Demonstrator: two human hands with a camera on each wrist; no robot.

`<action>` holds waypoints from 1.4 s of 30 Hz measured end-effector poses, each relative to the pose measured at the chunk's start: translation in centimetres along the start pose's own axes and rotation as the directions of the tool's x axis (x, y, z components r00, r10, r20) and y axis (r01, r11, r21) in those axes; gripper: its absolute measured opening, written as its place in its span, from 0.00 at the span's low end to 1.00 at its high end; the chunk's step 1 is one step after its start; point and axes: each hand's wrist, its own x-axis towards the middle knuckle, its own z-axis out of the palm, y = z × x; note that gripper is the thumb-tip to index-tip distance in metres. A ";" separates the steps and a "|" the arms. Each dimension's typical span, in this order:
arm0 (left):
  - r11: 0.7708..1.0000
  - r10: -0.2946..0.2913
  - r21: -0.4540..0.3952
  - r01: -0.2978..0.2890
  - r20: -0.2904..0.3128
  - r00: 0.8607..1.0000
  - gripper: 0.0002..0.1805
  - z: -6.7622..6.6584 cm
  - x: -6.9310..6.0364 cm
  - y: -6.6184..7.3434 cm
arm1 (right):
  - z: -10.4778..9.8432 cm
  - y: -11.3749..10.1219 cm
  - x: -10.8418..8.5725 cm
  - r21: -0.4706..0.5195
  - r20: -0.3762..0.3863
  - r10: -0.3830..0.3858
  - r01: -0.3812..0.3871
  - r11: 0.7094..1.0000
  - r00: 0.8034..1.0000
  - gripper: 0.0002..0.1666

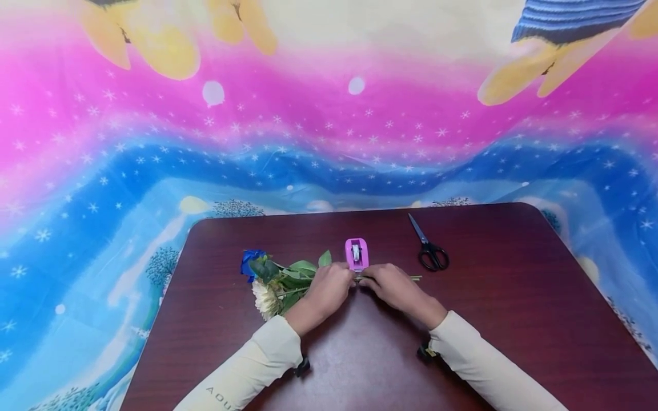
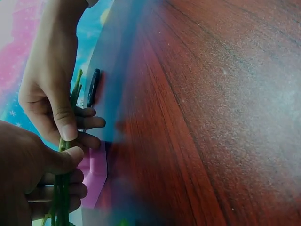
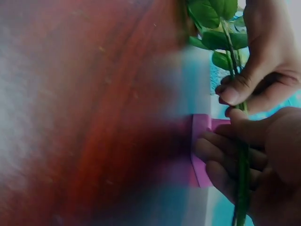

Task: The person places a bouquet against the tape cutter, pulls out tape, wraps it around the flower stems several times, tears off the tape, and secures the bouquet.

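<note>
Left hand [image 1: 329, 285] and right hand [image 1: 397, 288] pinch stems [image 3: 242, 181].
Stems probably light, stiff, slick; best gripped there, since blooms [image 1: 265, 299] look crushable.

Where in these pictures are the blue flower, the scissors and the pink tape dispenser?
Blue flower [image 1: 249, 264]: head view, on its petals.
Scissors [image 1: 426, 244]: head view, where blades meet handles.
Pink tape dispenser [image 1: 365, 256]: head view, on its frame's side.

Glossy wood on table [image 1: 360, 365], smooth finish on stems [image 2: 61, 200], plastic on tape dispenser [image 1: 350, 251], metal on scissors [image 1: 425, 244] near far edge.
</note>
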 end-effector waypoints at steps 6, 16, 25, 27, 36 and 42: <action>0.998 -0.042 -0.038 0.043 0.034 0.999 0.06 -0.4 0.3 0.1 | 0.9 0.0 -0.3 -0.038 -0.127 -0.031 0.027 0.999 0.991 0.03; 0.972 -0.094 -0.185 0.147 0.269 0.958 0.16 -0.9 0.8 0.4 | 1.7 0.1 -0.8 -0.099 -0.228 -0.082 0.061 0.993 0.970 0.05; 0.908 -0.151 -0.316 0.274 0.362 0.920 0.11 -1.3 1.3 0.0 | 1.6 -0.1 -0.9 -0.095 -0.207 -0.062 0.043 0.995 0.976 0.05; 0.899 -0.174 -0.328 0.289 0.338 0.925 0.08 -1.1 1.4 -0.1 | 1.3 -0.1 -0.9 -0.064 -0.162 -0.030 0.020 0.998 0.986 0.03; 0.958 -0.206 -0.167 0.234 0.170 0.964 0.05 -0.9 1.2 0.4 | 0.3 0.1 0.1 0.093 0.009 0.081 -0.081 0.992 0.997 0.06; 0.976 -0.194 -0.075 0.205 0.129 0.972 0.10 -0.5 1.1 0.6 | 0.4 0.5 0.3 0.174 -0.013 0.110 -0.106 0.979 0.994 0.04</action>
